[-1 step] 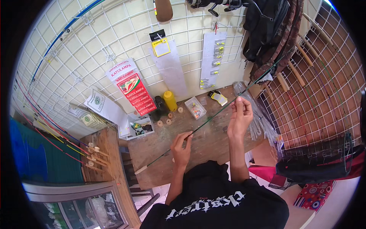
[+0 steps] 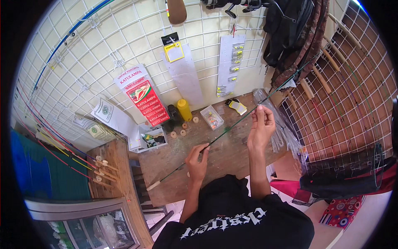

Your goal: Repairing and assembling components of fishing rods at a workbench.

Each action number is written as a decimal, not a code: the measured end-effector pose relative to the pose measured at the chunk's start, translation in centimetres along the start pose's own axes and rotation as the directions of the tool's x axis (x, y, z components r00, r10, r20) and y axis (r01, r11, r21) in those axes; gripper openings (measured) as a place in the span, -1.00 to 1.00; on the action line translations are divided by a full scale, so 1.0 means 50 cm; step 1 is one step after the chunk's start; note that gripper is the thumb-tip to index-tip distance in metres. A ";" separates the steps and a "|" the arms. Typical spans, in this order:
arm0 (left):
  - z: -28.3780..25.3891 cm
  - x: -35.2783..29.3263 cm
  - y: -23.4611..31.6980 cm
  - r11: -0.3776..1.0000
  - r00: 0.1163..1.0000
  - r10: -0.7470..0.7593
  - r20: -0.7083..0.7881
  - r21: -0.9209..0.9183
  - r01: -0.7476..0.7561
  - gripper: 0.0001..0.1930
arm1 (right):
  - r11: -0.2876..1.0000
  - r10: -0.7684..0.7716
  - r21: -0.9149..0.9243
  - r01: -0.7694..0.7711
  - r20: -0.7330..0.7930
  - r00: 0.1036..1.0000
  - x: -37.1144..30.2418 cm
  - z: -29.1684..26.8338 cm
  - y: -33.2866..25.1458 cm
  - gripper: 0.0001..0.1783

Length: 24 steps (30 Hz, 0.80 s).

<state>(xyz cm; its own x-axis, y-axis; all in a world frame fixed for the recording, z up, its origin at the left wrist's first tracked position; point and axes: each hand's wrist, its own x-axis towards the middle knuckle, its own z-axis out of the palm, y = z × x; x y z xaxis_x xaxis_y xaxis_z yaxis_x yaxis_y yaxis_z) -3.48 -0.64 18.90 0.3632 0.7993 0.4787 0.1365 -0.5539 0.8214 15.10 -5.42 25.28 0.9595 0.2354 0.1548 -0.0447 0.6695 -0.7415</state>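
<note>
A thin dark green fishing rod [image 2: 236,123] slants over the wooden table, from low on the left to high on the right. Its pale grip [image 2: 154,185] is at the lower-left end, beyond my left hand. My left hand [image 2: 196,161] pinches the shaft between thumb and fingers. Farther up the rod, my right hand [image 2: 262,126] grips it with thumb and fingertips, the other fingers curled. The upper part of the rod passes in front of a hanging camouflage bag [image 2: 300,56], where its tip is hard to make out.
Behind the rod are a clear box of small colourful pieces [image 2: 212,118], a yellow bottle [image 2: 184,110], small round cork pieces [image 2: 183,133] and a white box [image 2: 156,142]. Clear plastic sleeves [image 2: 280,128] lie at right. A wire grid [image 2: 137,41] holds tackle.
</note>
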 end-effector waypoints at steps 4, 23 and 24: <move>0.002 -0.003 0.001 1.000 1.000 0.012 0.013 -0.001 -0.012 -0.82 | 1.000 0.019 0.000 -0.019 -0.011 1.000 0.008 -0.009 -0.001 -0.90; -0.003 -0.005 0.000 1.000 0.999 -0.015 0.039 -0.023 0.016 -0.81 | 0.991 0.086 0.106 -0.085 -0.012 0.996 0.027 -0.013 -0.014 -0.85; -0.002 -0.006 -0.002 1.000 1.000 -0.004 0.031 -0.017 0.004 -0.81 | 0.991 0.085 0.107 -0.084 -0.012 0.996 0.027 -0.014 -0.014 -0.85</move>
<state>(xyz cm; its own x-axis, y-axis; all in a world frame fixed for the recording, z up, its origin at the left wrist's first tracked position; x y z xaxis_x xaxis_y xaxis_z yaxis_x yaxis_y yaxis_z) -3.69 -0.81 18.73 0.3908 0.7940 0.4657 0.1220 -0.5462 0.8287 16.63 -6.06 25.57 0.9554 0.2834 0.0832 -0.1543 0.7188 -0.6779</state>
